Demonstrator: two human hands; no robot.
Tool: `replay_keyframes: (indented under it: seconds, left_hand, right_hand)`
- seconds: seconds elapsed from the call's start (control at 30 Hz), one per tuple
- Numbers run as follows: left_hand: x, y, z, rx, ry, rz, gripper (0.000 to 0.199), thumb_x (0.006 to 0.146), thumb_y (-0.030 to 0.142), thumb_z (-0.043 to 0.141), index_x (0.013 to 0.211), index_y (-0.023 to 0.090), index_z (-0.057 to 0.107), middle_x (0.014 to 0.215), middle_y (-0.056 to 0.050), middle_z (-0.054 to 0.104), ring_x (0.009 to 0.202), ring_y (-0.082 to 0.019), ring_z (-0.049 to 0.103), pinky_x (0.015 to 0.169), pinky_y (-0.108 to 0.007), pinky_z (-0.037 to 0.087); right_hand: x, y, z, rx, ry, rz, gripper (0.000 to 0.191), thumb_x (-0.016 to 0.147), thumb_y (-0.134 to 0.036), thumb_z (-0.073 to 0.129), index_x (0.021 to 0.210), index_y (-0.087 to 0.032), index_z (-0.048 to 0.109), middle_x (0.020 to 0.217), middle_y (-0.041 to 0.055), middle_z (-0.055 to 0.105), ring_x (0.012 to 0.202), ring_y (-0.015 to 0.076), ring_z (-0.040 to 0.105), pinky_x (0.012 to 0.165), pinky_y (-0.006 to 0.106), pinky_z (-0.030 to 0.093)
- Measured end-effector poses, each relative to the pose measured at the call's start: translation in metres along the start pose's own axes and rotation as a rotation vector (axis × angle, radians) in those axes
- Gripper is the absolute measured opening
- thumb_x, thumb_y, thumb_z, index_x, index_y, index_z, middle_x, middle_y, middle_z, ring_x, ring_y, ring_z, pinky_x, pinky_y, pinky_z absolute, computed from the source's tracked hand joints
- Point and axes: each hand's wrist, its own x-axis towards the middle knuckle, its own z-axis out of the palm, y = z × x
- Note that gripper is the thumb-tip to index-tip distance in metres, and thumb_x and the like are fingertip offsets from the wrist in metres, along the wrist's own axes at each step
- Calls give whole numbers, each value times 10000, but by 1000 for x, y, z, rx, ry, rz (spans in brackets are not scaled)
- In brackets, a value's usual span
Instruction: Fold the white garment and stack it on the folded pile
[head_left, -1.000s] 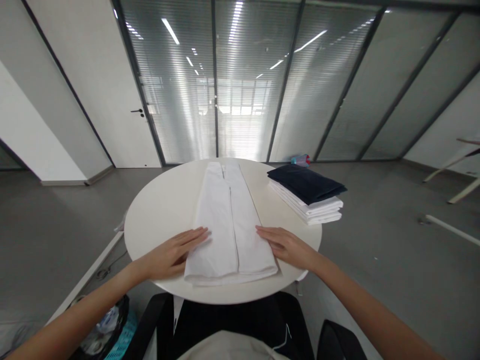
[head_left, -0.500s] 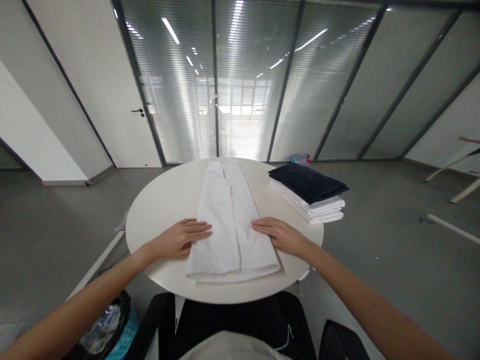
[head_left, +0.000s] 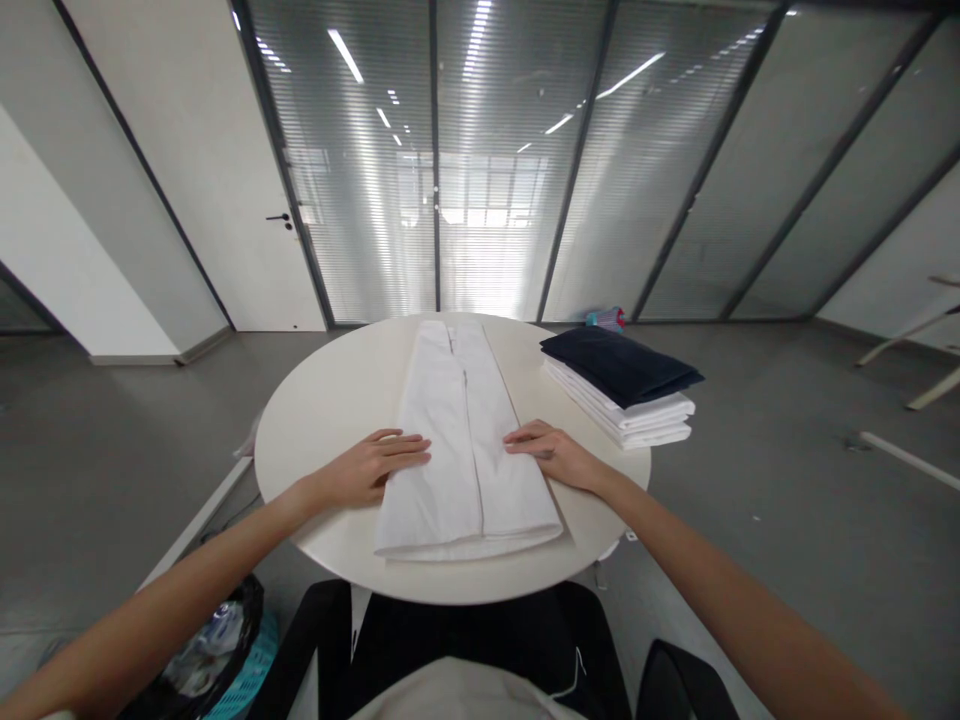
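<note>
A long white folded garment (head_left: 469, 450) lies flat on the round white table (head_left: 330, 420), with a straight seam down its middle. My left hand (head_left: 375, 470) rests palm-down with its fingers on the garment's left side. My right hand (head_left: 549, 455) lies flat on the right side, its fingertips on the cloth. Neither hand grips anything. A folded stack of white cloth topped by a navy cloth (head_left: 621, 390) sits at the table's right, nearer my right hand than my left.
A small blue and pink bottle (head_left: 604, 319) shows beyond the table's far edge. A black chair back (head_left: 465, 640) is below the table's near edge. A black bag with a teal basket (head_left: 225, 640) sits on the floor at lower left. Glass partitions with blinds stand behind.
Both hands have slid along the garment, away from me and slightly inward. The garment and the stack stay in place.
</note>
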Motion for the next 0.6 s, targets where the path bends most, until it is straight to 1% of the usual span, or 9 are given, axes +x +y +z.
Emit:
replay_keyframes:
  seconds: [0.1, 0.17, 0.27, 0.33, 0.43, 0.53, 0.6]
  left_hand:
    - [-3, 3, -1, -35, 52, -15, 603, 938, 132, 471, 1519, 274, 389, 1527, -73, 467, 1406, -223, 433, 1190, -472, 286]
    - [-4, 3, -1, -99, 104, -65, 567, 944, 124, 448, 1489, 281, 437, 1477, -64, 529, 1357, -219, 488, 1179, -467, 313]
    - [-2, 0, 0, -271, 152, -182, 447, 928, 242, 524, 1373, 251, 567, 1365, -67, 627, 1268, -259, 559, 1144, -461, 357]
    - [2, -4, 3, -418, 205, -314, 369, 936, 357, 520, 1240, 196, 655, 1250, -94, 688, 1175, -286, 611, 1071, -432, 426]
    - [9, -12, 8, -618, 287, -522, 428, 951, 486, 470, 1068, 155, 714, 1079, -116, 738, 1011, -298, 662, 920, -382, 505]
    - [15, -20, 12, -769, 330, -599, 446, 892, 541, 563, 1044, 154, 722, 1053, -112, 743, 968, -299, 659, 862, -359, 510]
    - [18, -25, 15, -834, 354, -634, 455, 859, 556, 606, 1004, 143, 729, 984, -111, 744, 907, -285, 658, 791, -342, 515]
  right_hand:
    - [-1, 0, -1, 59, -5, 23, 259, 961, -275, 578, 1163, -304, 737, 1153, 66, 726, 1079, 198, 630, 963, 393, 506]
    - [0, -1, -2, 88, 7, 39, 253, 968, -297, 562, 1141, -293, 746, 1105, 64, 741, 1045, 194, 640, 941, 376, 510]
    - [3, -1, -2, 114, 30, 72, 248, 957, -339, 567, 1082, -254, 763, 1025, 68, 756, 989, 207, 657, 909, 368, 512]
    - [5, 0, -1, 109, 52, 131, 254, 936, -368, 579, 1028, -224, 767, 992, 73, 755, 938, 224, 668, 876, 372, 518]
    - [7, 2, 2, 72, 96, 268, 263, 922, -395, 573, 915, -207, 757, 946, 66, 740, 879, 235, 671, 820, 365, 529]
    - [8, 2, 5, -1, 142, 353, 313, 908, -427, 576, 740, -205, 718, 862, 66, 705, 882, 241, 655, 821, 364, 522]
    - [9, -1, 5, -7, 182, 397, 334, 886, -457, 586, 706, -200, 701, 862, 76, 686, 885, 240, 643, 811, 360, 518]
